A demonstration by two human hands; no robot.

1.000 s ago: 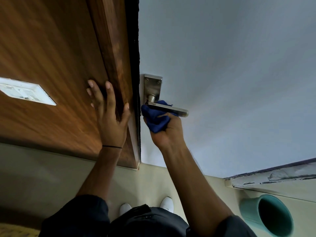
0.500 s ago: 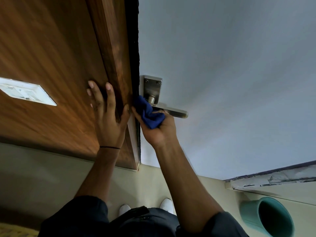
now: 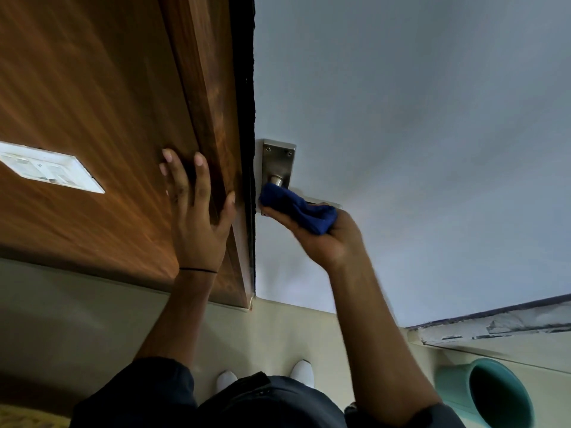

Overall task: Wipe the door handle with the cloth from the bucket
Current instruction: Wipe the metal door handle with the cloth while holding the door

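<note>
Cloth in right hand covers door handle; no writing legible.

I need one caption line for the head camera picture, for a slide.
Right hand presses a blue cloth on the metal door handle; left hand lies flat on the wooden door.

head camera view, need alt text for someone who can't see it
A person's right hand presses a blue cloth over the metal door handle on a pale door, while the left hand rests flat on the wooden door frame. A teal bucket stands on the floor at lower right.
</note>
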